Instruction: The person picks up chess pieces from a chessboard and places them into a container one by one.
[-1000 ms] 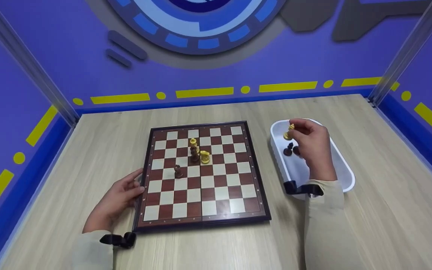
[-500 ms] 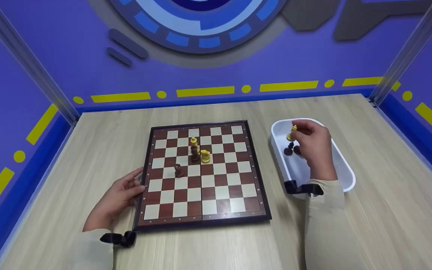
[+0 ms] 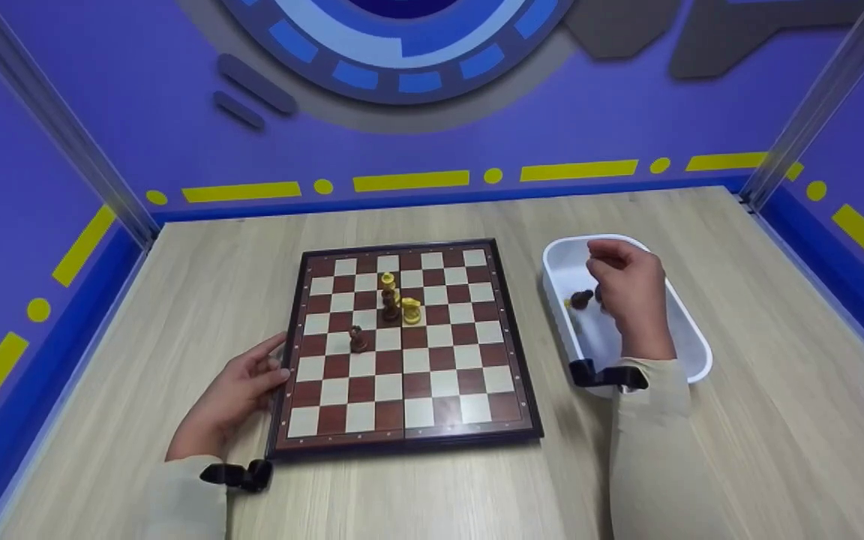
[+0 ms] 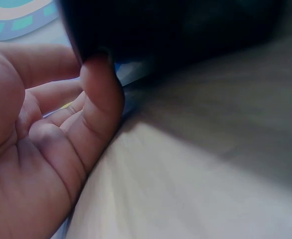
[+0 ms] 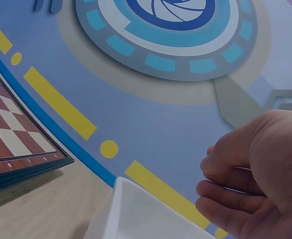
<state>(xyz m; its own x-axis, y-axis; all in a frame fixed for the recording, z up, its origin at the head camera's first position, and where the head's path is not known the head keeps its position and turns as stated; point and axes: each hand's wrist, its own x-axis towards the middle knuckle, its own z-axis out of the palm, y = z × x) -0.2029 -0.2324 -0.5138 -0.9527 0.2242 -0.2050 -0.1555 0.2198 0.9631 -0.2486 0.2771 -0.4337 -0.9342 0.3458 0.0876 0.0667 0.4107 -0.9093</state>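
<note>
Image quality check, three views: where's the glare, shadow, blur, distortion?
Head: pale glare on near squares of the chessboard. Left wrist: tabletop blurred and crossed by a broad shadow, chessboard side nearly black, left hand crisper. Right wrist: blue strip behind the chessboard bows, likely lens distortion; colours look hazy.

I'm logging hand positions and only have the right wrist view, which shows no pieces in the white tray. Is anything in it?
Observer: Yes, a dark chess piece lies tilted in the white tray, per the head view.

Operator: And where's the left hand?

Observer: The left hand touches the left edge of the chessboard.

Operator: Any piece on the board's left half?

Observer: Yes, a lone brown piece stands there, apart from the clustered ones.
</note>
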